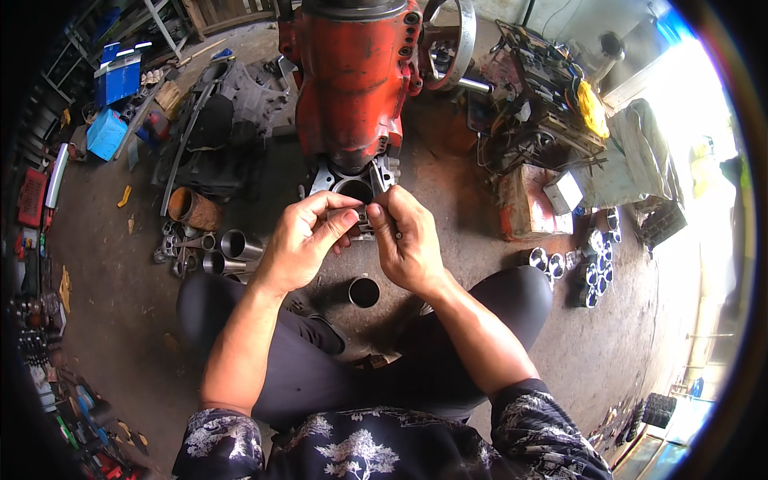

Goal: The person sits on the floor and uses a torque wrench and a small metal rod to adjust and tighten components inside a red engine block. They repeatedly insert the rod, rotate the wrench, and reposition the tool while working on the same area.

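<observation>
My left hand (300, 240) is closed, thumb and forefinger pinched together in front of a grey metal casting with a round bore (323, 176). What it pinches, if anything, is too small to make out. Beside it, my right hand (410, 240) is wrapped round a slim metal tool (376, 178), whose shaft points up along the bore's right side. The thumbs of both hands nearly meet at the casting's near edge. Directly above the casting stands the red machine head (348, 88). My fingers hide the casting's near part.
An open metal cylinder sleeve (364, 293) stands on the floor between my feet. More sleeves (236, 244) and a rusty can (192, 208) lie left. At right are a cluttered tool bench (552, 96), a worn box (536, 204) and several shiny cylindrical parts (596, 272). A handwheel (464, 48) juts from the machine.
</observation>
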